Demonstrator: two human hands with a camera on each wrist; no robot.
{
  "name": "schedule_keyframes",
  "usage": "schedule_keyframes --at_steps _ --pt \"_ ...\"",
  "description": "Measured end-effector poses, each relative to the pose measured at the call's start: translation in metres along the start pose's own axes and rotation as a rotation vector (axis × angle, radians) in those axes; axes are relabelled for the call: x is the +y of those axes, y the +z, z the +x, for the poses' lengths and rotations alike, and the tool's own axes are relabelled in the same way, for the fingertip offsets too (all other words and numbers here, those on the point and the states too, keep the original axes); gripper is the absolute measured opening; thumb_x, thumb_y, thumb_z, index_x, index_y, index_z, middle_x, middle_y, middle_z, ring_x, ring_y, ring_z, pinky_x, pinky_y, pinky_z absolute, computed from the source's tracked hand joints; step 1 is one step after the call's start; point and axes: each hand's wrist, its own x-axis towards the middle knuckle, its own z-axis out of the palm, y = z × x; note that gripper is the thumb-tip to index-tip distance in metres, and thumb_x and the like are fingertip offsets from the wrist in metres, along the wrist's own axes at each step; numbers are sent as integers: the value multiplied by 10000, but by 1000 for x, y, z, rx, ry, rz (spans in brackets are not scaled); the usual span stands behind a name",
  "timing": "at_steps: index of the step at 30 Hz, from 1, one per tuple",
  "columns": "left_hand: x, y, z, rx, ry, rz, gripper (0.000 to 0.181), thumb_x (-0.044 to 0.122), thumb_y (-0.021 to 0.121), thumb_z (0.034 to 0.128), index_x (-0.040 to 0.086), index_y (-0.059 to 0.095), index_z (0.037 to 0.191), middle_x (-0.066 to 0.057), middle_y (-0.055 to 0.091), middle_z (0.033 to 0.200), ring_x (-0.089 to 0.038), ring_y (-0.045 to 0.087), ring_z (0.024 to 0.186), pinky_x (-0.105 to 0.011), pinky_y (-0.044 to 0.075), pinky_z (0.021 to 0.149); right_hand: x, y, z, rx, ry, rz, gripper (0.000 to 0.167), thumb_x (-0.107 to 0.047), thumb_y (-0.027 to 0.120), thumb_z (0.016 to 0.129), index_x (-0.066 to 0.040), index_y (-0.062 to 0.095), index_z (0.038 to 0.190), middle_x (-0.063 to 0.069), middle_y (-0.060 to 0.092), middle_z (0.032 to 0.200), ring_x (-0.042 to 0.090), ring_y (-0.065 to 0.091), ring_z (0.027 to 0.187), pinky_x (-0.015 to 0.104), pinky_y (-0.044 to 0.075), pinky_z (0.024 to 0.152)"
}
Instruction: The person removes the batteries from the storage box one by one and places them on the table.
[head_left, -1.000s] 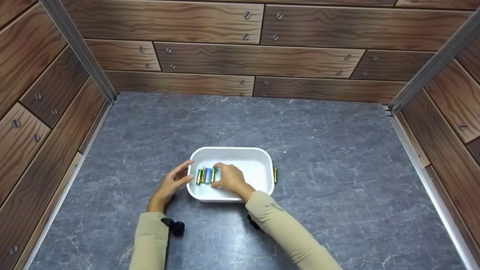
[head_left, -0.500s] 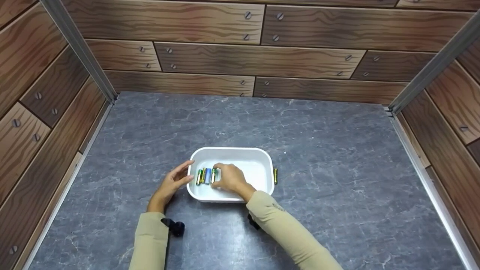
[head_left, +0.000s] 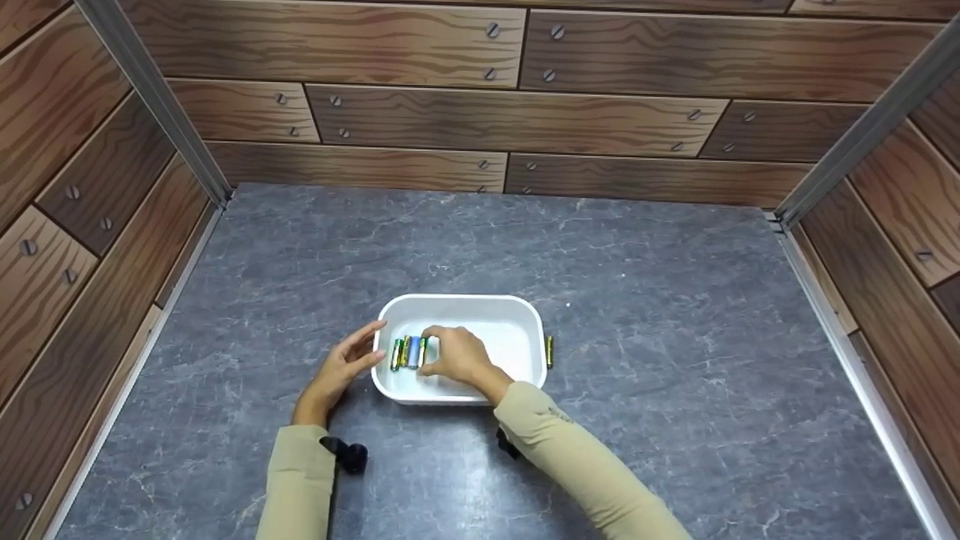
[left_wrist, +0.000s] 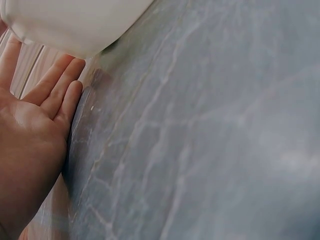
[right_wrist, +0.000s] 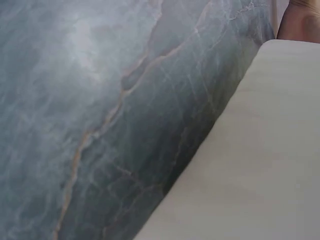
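A white tray (head_left: pixel 480 394) holds a short row of batteries near its left end: a green one (head_left: pixel 396 355), a yellow one (head_left: pixel 406 351), a blue one (head_left: pixel 414 352) and another green one (head_left: pixel 423 351). My right hand (head_left: pixel 459 355) reaches into the tray and pinches that last battery by its ends between thumb and finger. At the tray's left wall, my left hand (head_left: pixel 341 371) touches the rim with extended fingers. In the left wrist view, the left hand (left_wrist: pixel 37 120) lies beside the tray wall (left_wrist: pixel 75 25). The right wrist view shows mostly the tray's outside (right_wrist: pixel 250 150).
One yellow-green battery (head_left: pixel 550 351) lies on the dark marbled table (head_left: pixel 675 337), just outside the tray's right wall. Wood-patterned panels (head_left: pixel 420 112) with metal corner posts stand at the back and both sides.
The battery in my right hand has shifted slightly left, closing the small gap to the blue one. My left hand keeps its place on the rim.
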Motion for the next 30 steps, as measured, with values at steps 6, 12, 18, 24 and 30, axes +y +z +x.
schedule_keyframes --at_steps 6,12,18,24,30 --pt "1 0 -1 16 -15 1 560 31 630 903 18 439 1429 -224 452 1474 -324 445 1358 -145 442 960 -2 -7 -1 -5 -2 5 581 -358 848 708 -149 648 1212 86 726 1099 287 670 997 430 532 839" --pt "2 0 -1 22 -26 5 566 37 636 901 23 438 1431 -229 456 1469 -316 462 1344 -147 453 944 -1 -13 -2 9 -11 2 583 -364 853 700 -157 652 1206 83 731 983 243 661 881 390 532 756" --pt "2 1 0 25 -35 20 574 51 648 897 30 440 1432 -227 463 1464 -306 483 1325 -150 458 933 1 -18 -2 12 -30 5 584 -351 855 696 -156 656 1209 67 703 855 127 543 712 302 468 649" --pt "1 1 0 33 -32 11 567 33 645 893 22 449 1424 -220 465 1465 -309 487 1323 -148 455 939 3 -26 -6 8 -47 9 588 -351 852 703 -151 652 1219 48 668 782 81 471 636 231 380 567" --pt "1 1 0 35 -19 -8 565 10 638 891 3 445 1421 -249 477 1441 -223 541 1245 -163 466 939 7 -33 -11 9 -60 53 589 -328 852 703 -138 651 1223 -13 572 687 60 423 594 193 321 527"
